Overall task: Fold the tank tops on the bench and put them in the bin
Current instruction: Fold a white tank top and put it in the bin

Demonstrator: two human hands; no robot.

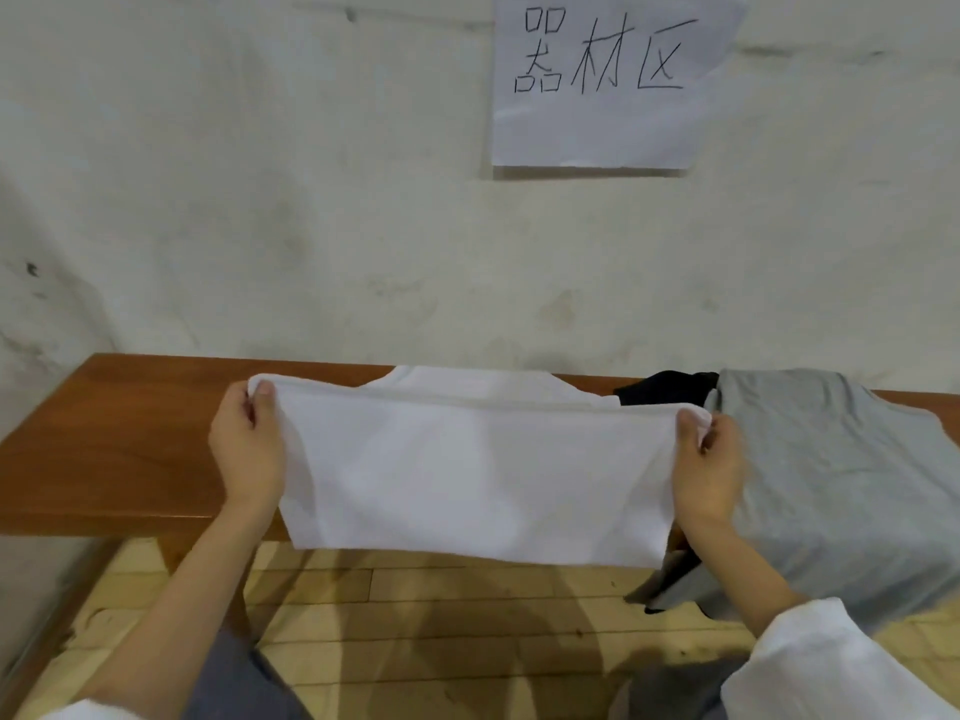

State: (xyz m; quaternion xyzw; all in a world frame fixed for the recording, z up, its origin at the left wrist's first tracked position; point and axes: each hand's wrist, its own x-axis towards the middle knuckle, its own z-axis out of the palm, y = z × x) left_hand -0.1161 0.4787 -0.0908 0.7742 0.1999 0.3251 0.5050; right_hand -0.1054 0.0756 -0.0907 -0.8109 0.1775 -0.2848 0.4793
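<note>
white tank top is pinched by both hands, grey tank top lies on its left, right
No: head view shows the grey fabric tank top on its right; left hand and right hand do pinch the white fabric tank top.

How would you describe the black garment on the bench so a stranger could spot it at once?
Find the brown wooden bench along the white wall; toward its right end a grey tank top drapes over the front. Just left of it, at the back edge, the black garment peeks out behind the white tank top. It is the only dark piece.
</note>
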